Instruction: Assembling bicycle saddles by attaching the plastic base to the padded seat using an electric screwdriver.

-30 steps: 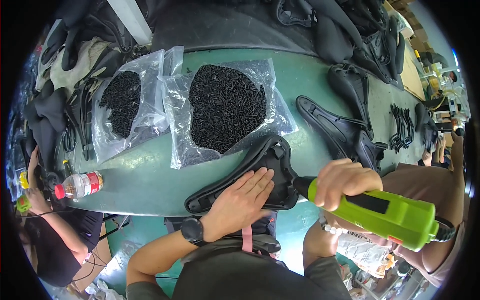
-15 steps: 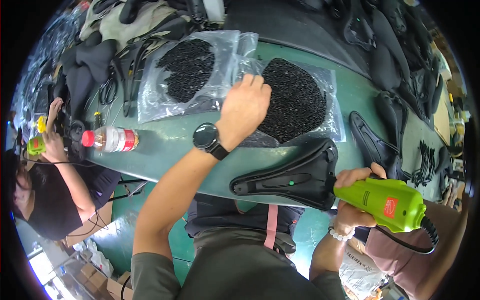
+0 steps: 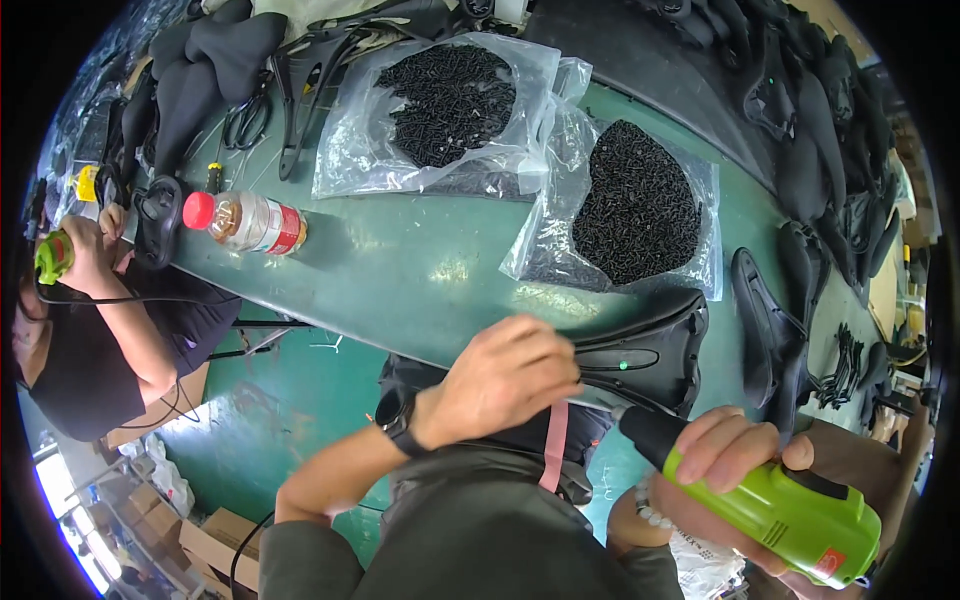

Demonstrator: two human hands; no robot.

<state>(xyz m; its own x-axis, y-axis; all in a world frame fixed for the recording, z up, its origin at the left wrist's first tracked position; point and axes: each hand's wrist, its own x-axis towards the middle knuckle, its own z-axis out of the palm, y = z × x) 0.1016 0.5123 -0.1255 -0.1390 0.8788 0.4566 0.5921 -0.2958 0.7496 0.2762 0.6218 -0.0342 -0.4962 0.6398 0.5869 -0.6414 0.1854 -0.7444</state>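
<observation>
My right hand is wrapped round a lime-green electric screwdriver with a black nose, whose tip points left toward my other hand. My left hand, wearing a black watch, has its fingers curled together over the narrow end of an upturned black bicycle saddle. Whatever those fingers may hold is hidden. The saddle lies at the table's near edge, its hollow underside up, with a small green dot inside. Behind it, an opened clear plastic bag holds a heap of small black screws.
Another bag of black screws lies further back on the green table. A red-capped bottle stands left. Black saddles line the right side and the back. At far left, a co-worker's hand grips a green screwdriver.
My left hand has come back from the screw bag to the saddle's narrow end. My right hand has turned the screwdriver so its nose points left, beside the saddle. The view has shifted.
</observation>
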